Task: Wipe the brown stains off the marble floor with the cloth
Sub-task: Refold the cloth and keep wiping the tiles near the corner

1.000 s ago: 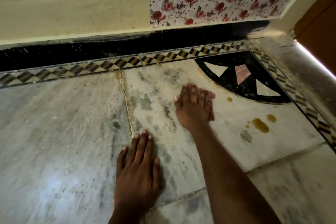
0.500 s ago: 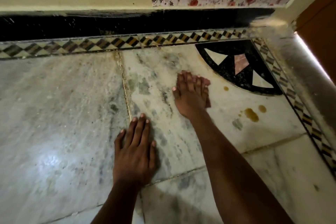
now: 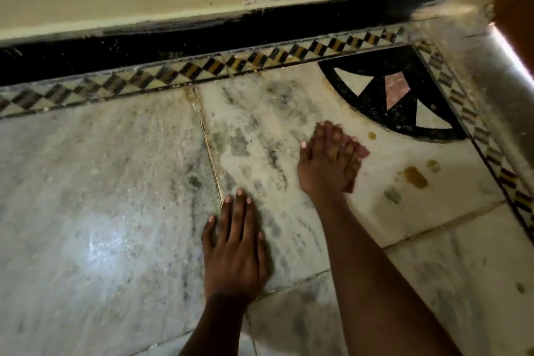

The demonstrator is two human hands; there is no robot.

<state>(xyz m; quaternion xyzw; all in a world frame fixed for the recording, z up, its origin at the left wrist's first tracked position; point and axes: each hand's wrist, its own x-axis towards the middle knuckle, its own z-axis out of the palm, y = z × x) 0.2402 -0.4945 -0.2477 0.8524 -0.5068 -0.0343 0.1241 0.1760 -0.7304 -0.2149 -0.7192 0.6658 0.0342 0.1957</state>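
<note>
The right hand (image 3: pixel 328 163) presses flat, fingers straight, on a pinkish cloth (image 3: pixel 362 151) that peeks out at its 3 o'clock edge on the marble floor (image 3: pixel 115 182). The left hand (image 3: pixel 235 248) lies open-palmed, fingers straight, at 7 o'clock from it. Brown stains remain — a small spot (image 3: pixel 372 135) at 2 o'clock of the cloth, a large blot (image 3: pixel 415 177) and a smaller one (image 3: pixel 433 166) at 4 o'clock. A black inlay corner (image 3: pixel 375 89) sits beyond. Both hands rest much as they did half a second ago — the stains unchanged.
</note>
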